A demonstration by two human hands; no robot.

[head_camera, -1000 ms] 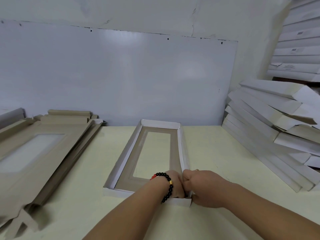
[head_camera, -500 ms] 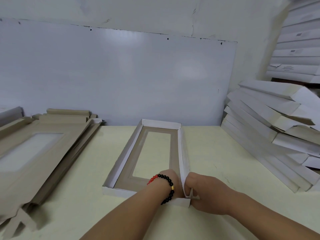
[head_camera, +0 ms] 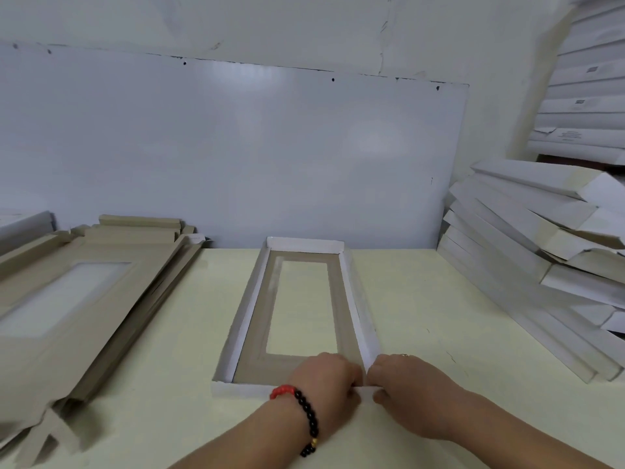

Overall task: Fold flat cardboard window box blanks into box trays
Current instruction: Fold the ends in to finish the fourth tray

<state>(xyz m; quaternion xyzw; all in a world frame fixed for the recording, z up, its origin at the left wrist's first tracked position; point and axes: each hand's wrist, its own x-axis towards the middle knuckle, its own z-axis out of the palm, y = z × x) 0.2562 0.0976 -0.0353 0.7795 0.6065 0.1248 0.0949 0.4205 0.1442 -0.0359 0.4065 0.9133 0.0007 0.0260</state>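
Both hands worked the near right corner of a window box tray (head_camera: 297,309) at the table's (head_camera: 422,299) centre; the left hand (head_camera: 324,377) and right hand (head_camera: 406,380) pinched its walls, which likely needed squaring before tucking; flat blanks (head_camera: 67,299) lay left, finished boxes (head_camera: 541,252) crowded right.

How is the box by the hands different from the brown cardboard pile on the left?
The box tray has white walls standing up around its edge; the flat blanks lie unfolded. The box tray sits alone on the table; the flat blanks are stacked. Both hands touch the box tray's near corner; nobody touches the flat blanks. Both have a rectangular window.
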